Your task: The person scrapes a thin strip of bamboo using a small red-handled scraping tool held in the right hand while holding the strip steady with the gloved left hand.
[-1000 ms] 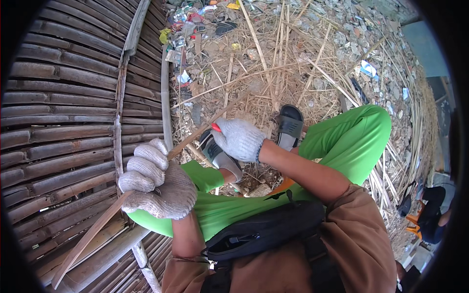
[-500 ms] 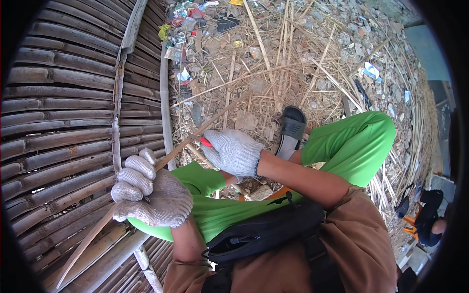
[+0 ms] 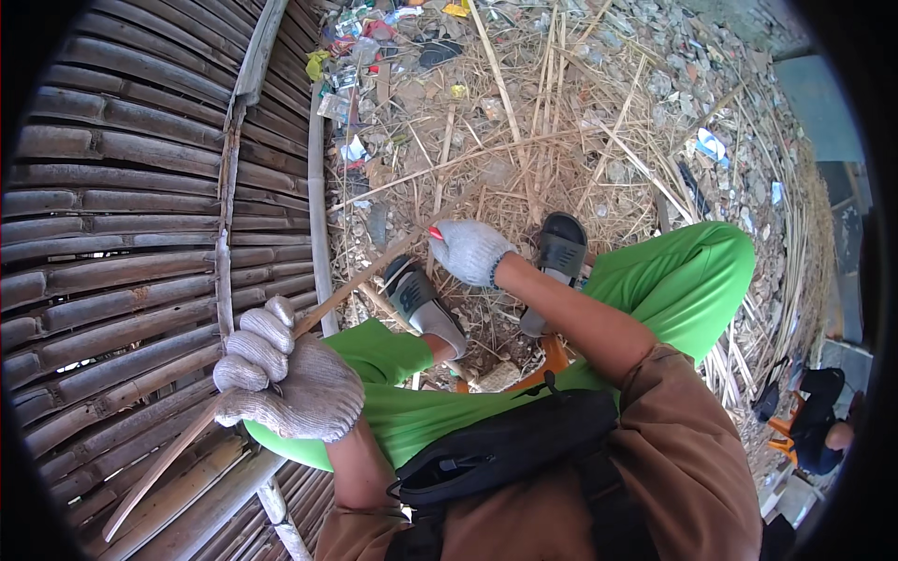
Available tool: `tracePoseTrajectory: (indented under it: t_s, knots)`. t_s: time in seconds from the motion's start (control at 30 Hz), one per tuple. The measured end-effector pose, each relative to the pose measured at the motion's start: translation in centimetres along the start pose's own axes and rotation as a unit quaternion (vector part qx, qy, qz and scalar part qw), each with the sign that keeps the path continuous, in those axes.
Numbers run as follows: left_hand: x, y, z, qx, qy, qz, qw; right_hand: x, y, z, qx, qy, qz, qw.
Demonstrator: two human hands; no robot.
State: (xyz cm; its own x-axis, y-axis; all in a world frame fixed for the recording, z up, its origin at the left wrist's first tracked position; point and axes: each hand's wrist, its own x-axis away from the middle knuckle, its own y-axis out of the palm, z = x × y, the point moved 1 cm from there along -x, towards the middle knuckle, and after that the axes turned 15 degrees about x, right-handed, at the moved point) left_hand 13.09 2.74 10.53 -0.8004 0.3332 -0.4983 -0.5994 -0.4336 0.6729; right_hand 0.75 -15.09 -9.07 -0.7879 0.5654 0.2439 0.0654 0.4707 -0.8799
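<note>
Here two gloved hands, left hand [image 3: 285,379] and right hand [image 3: 470,251], grip one bamboo strip [image 3: 332,302].

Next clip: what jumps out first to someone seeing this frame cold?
The bright green trousers fill the centre and right. In front of them, the gloved left hand grips a long thin bamboo strip at lower left, while the gloved right hand meets it higher up, above the sandalled feet. A wall of dark bamboo slats covers the left side.
</note>
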Motion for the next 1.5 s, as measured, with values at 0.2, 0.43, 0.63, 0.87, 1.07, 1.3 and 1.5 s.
tracePoseTrajectory:
  t_s: [0.2,0.43,0.63,0.87,1.07,1.3,1.5]
  knots:
    - [0.2,0.8,-0.3,0.011,-0.004,-0.027,1.000,-3.4,4.1,7.8,0.002,0.063,-0.049,0.997]
    - [0.0,0.7,-0.3,0.001,0.008,-0.020,1.000,-8.6,8.1,13.0,0.024,0.114,-0.084,0.990]
    - [-0.2,0.7,-0.6,0.008,0.005,-0.019,1.000,-10.9,10.1,15.7,0.019,0.184,-0.133,0.974]
    - [-0.1,1.1,0.1,0.030,0.003,-0.094,0.995,-8.4,12.0,17.0,0.032,0.221,-0.153,0.963]
    - [0.3,2.9,-0.8,0.092,-0.064,-0.113,0.987,-5.8,6.4,22.4,0.019,0.220,-0.147,0.964]
    - [0.4,4.6,-0.1,0.009,-0.065,-0.202,0.977,-0.9,-7.7,17.5,-0.037,0.216,-0.104,0.970]
    - [-0.4,5.7,3.6,-0.020,-0.016,-0.194,0.981,6.3,-6.9,15.5,-0.040,0.122,-0.020,0.992]
